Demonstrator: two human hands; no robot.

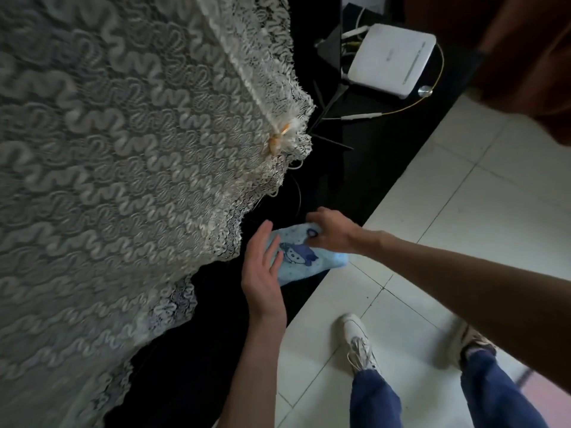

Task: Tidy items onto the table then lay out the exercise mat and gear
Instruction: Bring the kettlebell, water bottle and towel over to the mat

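Tidying looks barely begun: right hand pinches the folded pale-blue cartoon-print cloth on the black table's edge, left hand flat and open beside it, no exercise mat visible.

**Item counts in the head view**

Two hands: left hand and right hand. One light blue cloth. One lace cover. One white router. Two shoes. One black worktop.
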